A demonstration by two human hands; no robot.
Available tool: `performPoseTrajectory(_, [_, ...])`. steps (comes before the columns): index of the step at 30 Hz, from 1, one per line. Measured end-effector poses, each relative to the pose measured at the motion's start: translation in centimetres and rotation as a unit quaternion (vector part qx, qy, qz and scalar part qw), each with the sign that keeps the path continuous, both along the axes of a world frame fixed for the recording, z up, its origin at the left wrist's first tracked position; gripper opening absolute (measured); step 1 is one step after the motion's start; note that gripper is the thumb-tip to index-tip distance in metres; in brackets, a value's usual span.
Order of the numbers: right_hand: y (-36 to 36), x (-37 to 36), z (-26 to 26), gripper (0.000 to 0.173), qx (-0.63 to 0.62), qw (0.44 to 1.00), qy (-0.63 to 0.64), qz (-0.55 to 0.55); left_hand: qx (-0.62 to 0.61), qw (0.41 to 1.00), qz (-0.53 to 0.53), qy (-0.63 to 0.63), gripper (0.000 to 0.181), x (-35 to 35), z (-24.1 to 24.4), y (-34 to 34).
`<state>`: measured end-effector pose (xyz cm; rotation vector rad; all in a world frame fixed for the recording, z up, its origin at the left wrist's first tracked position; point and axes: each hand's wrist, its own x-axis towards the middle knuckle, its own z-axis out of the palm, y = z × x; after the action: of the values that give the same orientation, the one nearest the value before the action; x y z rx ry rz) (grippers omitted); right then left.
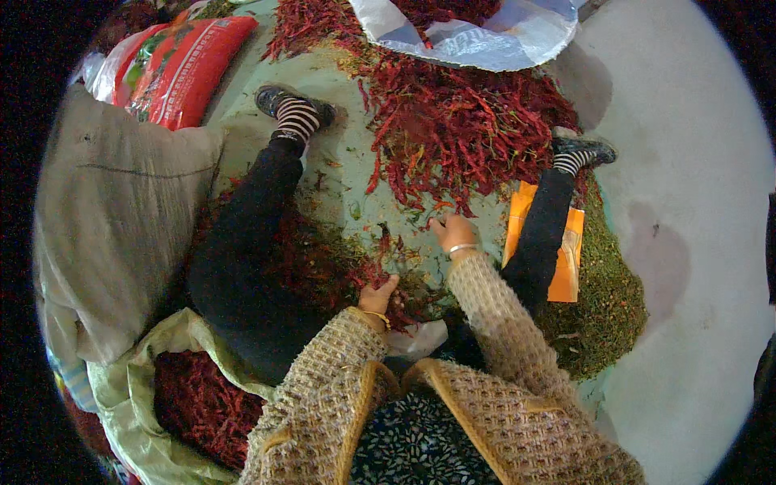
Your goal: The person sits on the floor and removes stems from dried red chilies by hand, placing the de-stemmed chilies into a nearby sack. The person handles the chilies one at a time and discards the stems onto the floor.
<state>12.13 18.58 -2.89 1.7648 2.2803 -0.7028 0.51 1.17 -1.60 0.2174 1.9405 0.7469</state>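
Note:
My left hand [377, 296] is closed around a bunch of dried red chillies [371, 274], whose ends stick out past the fingers. To its upper right, my right hand [453, 231] has its fingertips pinched at the near edge of the chilli heap, by a small red piece; whether it grips that piece is unclear. The large heap of dried red chillies [461, 133] spreads between my feet on a pale green sheet [327, 194]. Darker chilli scraps and stems [315, 260] lie to the left of my left hand.
An open woven sack [188, 327] of red chillies stands at lower left, beside a grey-brown cloth [133, 212]. A red printed bag [194, 73] lies at upper left. A white sack [479, 48] rests over the heap. Orange card [567, 260] and greenish debris [606, 315] lie around my right leg.

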Motion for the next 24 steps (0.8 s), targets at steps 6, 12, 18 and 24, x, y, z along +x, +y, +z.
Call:
performPoseTrajectory(6, [-1.1,-0.6,-2.3,0.028,0.021,0.995,-0.051,0.081,0.220,0.941,0.154,-0.205,0.074,0.5,-3.2,-1.3])
performPoseTrajectory(12, [-7.3,-0.4,5.3,0.018,-0.166,0.948,0.256,0.095,0.130,0.984,0.084,-0.084,0.048,0.4,3.0,1.1])
performPoseTrajectory(18, [1.6,-5.9,3.5,0.034,0.034,0.979,0.184,0.083,0.118,0.938,0.255,-0.203,0.035,0.4,0.5,1.1])
performPoseTrajectory(24, [4.4,-12.4,0.1,0.045,0.033,0.989,-0.083,0.119,0.162,0.927,0.264,-0.209,0.032,0.7,-0.9,0.8])
